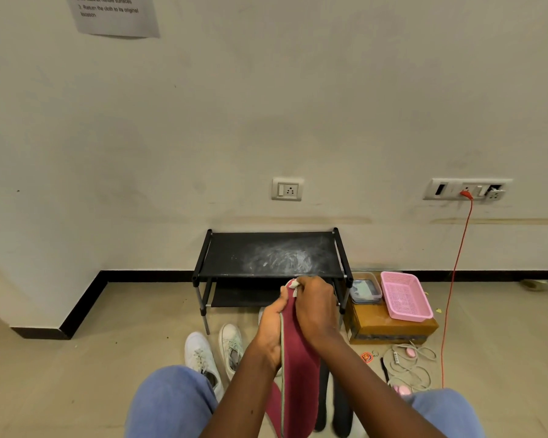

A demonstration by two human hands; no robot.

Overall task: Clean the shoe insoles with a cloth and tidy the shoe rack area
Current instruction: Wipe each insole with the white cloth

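A dark red insole (298,368) stands upright in front of me. My left hand (271,330) grips its left edge from behind. My right hand (317,306) holds a small white cloth (294,285) bunched against the insole's top end. Behind the hands stands the black two-tier shoe rack (266,257), its top shelf smeared with white dust. Two white sneakers (214,352) lie on the floor to the left of my arms. Two dark insoles (332,403) lie below the red one.
A cardboard box (389,327) right of the rack carries a pink basket (405,295) and a clear lidded container (365,291). Cords and small items (408,365) lie on the floor. An orange cable (453,286) runs down from the wall socket. My knees in blue trousers (171,403) frame the bottom.
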